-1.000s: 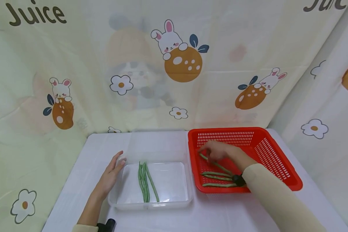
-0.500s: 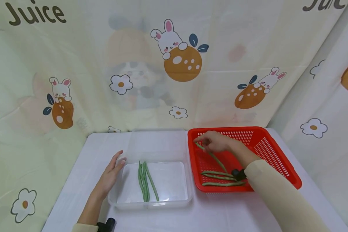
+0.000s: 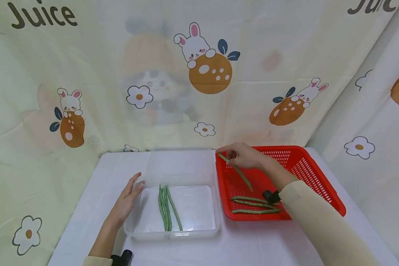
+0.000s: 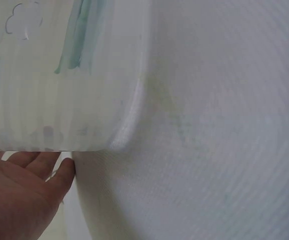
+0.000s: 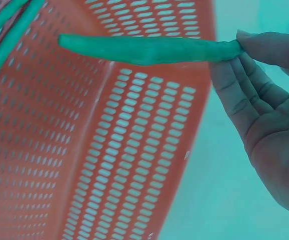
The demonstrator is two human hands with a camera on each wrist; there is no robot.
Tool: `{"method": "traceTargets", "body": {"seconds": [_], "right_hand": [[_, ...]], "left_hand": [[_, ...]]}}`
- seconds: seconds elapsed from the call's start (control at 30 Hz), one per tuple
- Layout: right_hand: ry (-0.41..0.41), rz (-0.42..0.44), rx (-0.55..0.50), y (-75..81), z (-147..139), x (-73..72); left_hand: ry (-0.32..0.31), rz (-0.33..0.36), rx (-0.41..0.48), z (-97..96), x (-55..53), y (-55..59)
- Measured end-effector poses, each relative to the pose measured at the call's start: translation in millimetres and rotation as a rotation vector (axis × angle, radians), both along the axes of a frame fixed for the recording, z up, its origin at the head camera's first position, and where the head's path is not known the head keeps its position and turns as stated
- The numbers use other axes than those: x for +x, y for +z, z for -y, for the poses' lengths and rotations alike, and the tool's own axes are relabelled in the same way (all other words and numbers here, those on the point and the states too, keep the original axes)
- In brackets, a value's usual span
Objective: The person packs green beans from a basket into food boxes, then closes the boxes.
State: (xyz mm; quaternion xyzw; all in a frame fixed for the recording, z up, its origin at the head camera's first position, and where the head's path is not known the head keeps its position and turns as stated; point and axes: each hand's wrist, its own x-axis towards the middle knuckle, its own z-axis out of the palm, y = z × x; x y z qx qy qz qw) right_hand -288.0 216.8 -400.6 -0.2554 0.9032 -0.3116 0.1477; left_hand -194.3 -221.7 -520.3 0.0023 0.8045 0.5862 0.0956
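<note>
My right hand [image 3: 245, 155] pinches a green bean [image 3: 245, 180] between thumb and fingers, over the left back part of the red basket [image 3: 320, 181]. In the right wrist view the bean [image 5: 144, 50] is held by one end, its other end sticking out over the basket. Three more green beans [image 3: 255, 211] lie at the front of the basket. Several beans [image 3: 169, 212] lie lengthwise in a clear plastic box [image 3: 189, 235] to the left. My left hand [image 3: 124, 203], fingers extended, rests along the box's left side; the left wrist view shows its fingertips at the box wall.
Box and basket stand side by side on a white-covered table [image 3: 252, 245]. A patterned curtain [image 3: 246, 107] hangs right behind the table, and another hanging cloth [image 3: 382, 177] closes off the right side. Each wrist wears a small black camera.
The right hand has lifted the green bean and moved back and left, toward the basket's left back corner. The left hand and the box have stayed in place.
</note>
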Motion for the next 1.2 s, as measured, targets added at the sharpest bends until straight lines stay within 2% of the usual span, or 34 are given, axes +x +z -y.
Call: {"method": "traceTargets", "body": {"seconds": [0.2,0.43,0.8,1.2], "right_hand": [[0.025,-0.048,-0.041,14.9,17,5.1],[0.069,-0.057,-0.119,25.9,41,10.4],[0.139,-0.066,-0.168,23.3,79,16.5],[0.167,-0.065,-0.168,16.8,102,22.7]], "left_hand": [[0.002,0.009,-0.005,0.1,0.0,0.5],[0.004,0.021,-0.009,1.4,-1.3,-1.0],[-0.001,0.019,-0.004,0.9,-1.1,-1.4],[0.001,0.024,-0.014,1.6,-2.4,-1.9]]}}
